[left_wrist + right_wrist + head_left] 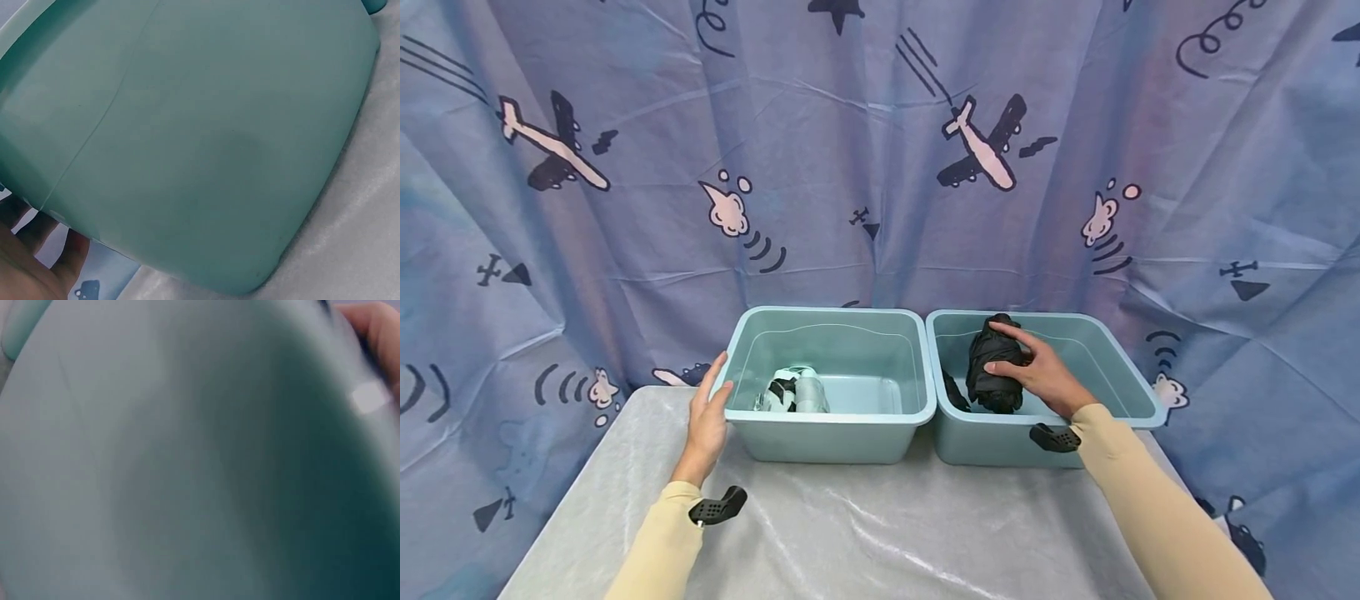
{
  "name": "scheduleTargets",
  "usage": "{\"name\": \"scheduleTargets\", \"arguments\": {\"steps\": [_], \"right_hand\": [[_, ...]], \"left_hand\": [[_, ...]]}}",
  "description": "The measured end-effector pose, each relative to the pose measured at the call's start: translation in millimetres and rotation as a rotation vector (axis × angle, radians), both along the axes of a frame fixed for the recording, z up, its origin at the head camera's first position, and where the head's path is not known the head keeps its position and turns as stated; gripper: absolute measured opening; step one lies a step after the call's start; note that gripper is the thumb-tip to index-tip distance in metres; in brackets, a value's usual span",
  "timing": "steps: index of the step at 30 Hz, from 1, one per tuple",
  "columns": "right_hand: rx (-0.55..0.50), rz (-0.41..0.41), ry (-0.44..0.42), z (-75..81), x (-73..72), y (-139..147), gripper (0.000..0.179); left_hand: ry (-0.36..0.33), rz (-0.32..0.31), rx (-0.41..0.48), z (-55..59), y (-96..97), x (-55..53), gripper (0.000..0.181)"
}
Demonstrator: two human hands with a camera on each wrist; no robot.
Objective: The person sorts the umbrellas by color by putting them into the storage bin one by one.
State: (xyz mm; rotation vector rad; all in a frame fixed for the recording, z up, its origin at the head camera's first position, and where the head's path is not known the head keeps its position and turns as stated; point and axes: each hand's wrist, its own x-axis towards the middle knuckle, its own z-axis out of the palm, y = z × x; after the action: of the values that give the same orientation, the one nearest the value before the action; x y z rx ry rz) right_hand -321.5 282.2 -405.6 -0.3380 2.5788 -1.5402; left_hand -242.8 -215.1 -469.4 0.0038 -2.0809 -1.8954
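Observation:
In the head view, my right hand (1047,377) reaches over the front rim of the right-hand teal bin (992,446). Its thumb and fingers grip a folded black umbrella (992,367), a wrinkled fabric roll standing tilted inside. A narrow dark piece (953,392) lies beside it, against the bin's left wall. My left hand (706,421) rests along the left edge of the left-hand teal bin (827,442), fingers extended and touching its rim. Inside that bin lie a whitish cylinder (810,392) and a white-and-black item (781,392), too small to identify. The right wrist view is blurred and mostly bin wall.
Both bins stand side by side on a table with a light grey cloth (850,533). Behind them hangs a blue-purple curtain (820,250) printed with planes, close to their back rims. Black wrist devices (718,506) sit at both cuffs.

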Motion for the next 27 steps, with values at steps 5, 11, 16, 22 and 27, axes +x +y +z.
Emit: {"name": "scheduleTargets", "arguments": {"steps": [5,11,16,22,27], "right_hand": [[0.091,0.035,-0.022,-5.2,-3.6,2,0.084],[0.17,0.14,-0.033,-8.8,-6.4,0,0.088],[0.242,0.191,-0.018,-11.8,-9.0,0,0.088],[0.313,0.23,0.0,-15.6,-10.8,-1,0.086],[0.379,0.247,0.027,-17.3,-11.9,-4,0.084]], "left_hand": [[0.01,-0.003,0.004,-0.4,0.0,-1.3,0.055],[0.027,0.006,0.025,0.9,0.8,-0.9,0.054],[0.023,0.003,0.03,0.7,1.7,-0.8,0.054],[0.025,-0.001,0.029,0.2,2.5,-0.6,0.054],[0.025,0.005,0.032,-0.4,2.7,-0.3,0.054]]}}
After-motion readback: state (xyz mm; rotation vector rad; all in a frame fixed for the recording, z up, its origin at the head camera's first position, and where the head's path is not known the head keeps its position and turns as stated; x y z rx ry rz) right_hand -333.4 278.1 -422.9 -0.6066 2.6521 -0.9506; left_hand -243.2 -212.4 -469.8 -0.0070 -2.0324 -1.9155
